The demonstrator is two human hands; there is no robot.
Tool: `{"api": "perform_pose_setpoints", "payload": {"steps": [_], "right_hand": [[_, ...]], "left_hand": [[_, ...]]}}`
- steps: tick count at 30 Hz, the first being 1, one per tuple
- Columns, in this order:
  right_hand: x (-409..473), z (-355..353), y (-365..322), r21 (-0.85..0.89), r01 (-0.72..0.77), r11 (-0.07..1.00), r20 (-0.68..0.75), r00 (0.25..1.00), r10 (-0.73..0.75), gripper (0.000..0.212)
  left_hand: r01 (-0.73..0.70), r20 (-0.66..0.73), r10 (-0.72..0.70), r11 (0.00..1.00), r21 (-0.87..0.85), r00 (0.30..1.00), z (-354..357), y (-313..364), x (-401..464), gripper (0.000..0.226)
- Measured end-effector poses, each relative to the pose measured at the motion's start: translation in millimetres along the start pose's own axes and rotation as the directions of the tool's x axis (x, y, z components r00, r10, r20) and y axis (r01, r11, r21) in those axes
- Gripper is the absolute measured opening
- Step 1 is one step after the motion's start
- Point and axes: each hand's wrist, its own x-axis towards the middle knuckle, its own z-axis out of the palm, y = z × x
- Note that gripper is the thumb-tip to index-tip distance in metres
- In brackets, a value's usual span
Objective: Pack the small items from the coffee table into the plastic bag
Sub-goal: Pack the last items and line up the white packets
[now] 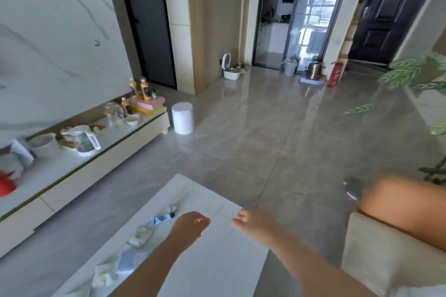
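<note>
Item 1: left hand [190,224]. I read it as loosely curled, fingers bent in, nothing visibly gripped; blur keeps me from being sure. It hovers over the coffee table [217,248], near the far corner.

Item 2: right hand [251,220]. Just beside the left, a small gap btwn them, at the table's far right edge. Fingers folded in loosely; I see nothing in it, but the pic is smeared, so can't confirm.

Item 3: small items [144,234]. Scattered strip on the tabletop, to the left of the left hand & along that forearm. Incl. a blue-and-dark piece [164,218] closest to the left hand, a pale greenish packet [141,236] nearer me, crumpled white material [103,272] further back twd me. Exact types too blurred to tell.

Item 4: plastic bag. I can't pick it out w/ certainty among the pale stuff on the table.

Item 5: white cylinder bin [183,117]. On the floor well beyond both hands, just beside the end of a low cabinet [96,171].

Item 6: bare knee [398,202]. Right of the right hand, on a cream seat [376,255].
</note>
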Motion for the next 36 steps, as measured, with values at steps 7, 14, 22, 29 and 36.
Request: {"api": "perform_pose_setpoints", "payload": {"steps": [7,14,22,29,36], "right_hand": [[40.4,36.3,-78.1,-0.123,0.206,0.971,0.172,0.968,-0.184,0.036],[90.9,67.8,-121.5,-0.202,0.368,0.908,0.364,0.888,-0.28,0.03],[181.5,121.6,-128.5,-0.227,0.491,0.841,0.485,0.806,-0.34,0.022],[257.8,200.2,-76.9,-0.244,0.403,0.882,0.544,0.81,-0.219,0.023],[335.1,291.6,-25.7,-0.288,0.312,0.905,0.541,0.833,-0.116,0.037]], "left_hand": [[0.215,-0.146,-0.23,0.971,-0.107,0.962,-44.0,-62.4,-14.4,0.02],[0.374,-0.244,-0.454,0.873,-0.312,0.857,-54.2,-106.2,-23.0,0.025],[0.541,-0.277,-0.694,0.703,-0.463,0.665,-34.9,-147.9,14.8,0.013],[0.578,-0.173,-0.805,0.54,-0.612,0.568,8.4,-212.2,72.6,0.012],[0.515,-0.075,-0.891,0.325,-0.793,0.447,38.0,-306.1,154.7,0.026]]}}
